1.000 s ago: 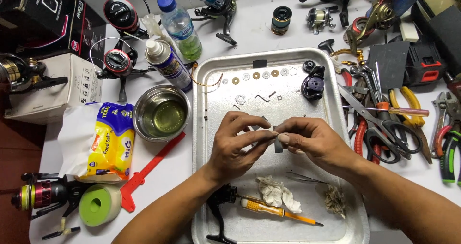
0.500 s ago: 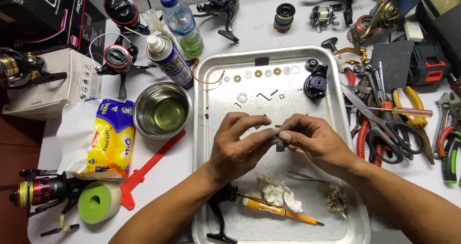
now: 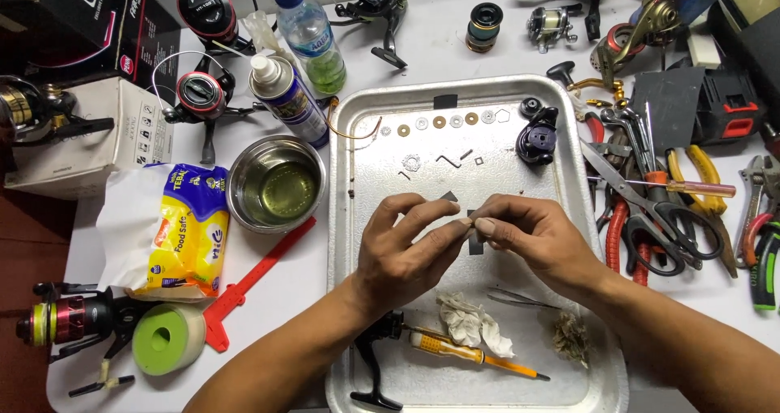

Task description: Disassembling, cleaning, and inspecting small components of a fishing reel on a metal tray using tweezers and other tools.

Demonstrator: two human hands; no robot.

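Over the middle of a metal tray (image 3: 357,161) my left hand (image 3: 402,255) and my right hand (image 3: 536,238) meet fingertip to fingertip. Both pinch one small dark part (image 3: 475,242), mostly hidden by the fingers. On the tray's far end lie a row of small washers (image 3: 439,122), tiny clips and a black reel piece (image 3: 536,141). Near my wrists lie tweezers (image 3: 520,299), a crumpled white cloth (image 3: 471,324), a yellow-handled screwdriver (image 3: 471,354) and a black reel handle (image 3: 378,360).
Left of the tray: a steel bowl of liquid (image 3: 276,184), a spray can (image 3: 284,100), a water bottle (image 3: 313,35), a tissue pack (image 3: 175,230), a red plastic tool (image 3: 252,283), a green tape roll (image 3: 166,336) and several fishing reels. Scissors (image 3: 650,210) and pliers (image 3: 707,177) crowd the right.
My hands stay together over the tray, still pinching the small part, with only slight finger shifts. Nothing else on the table has moved.
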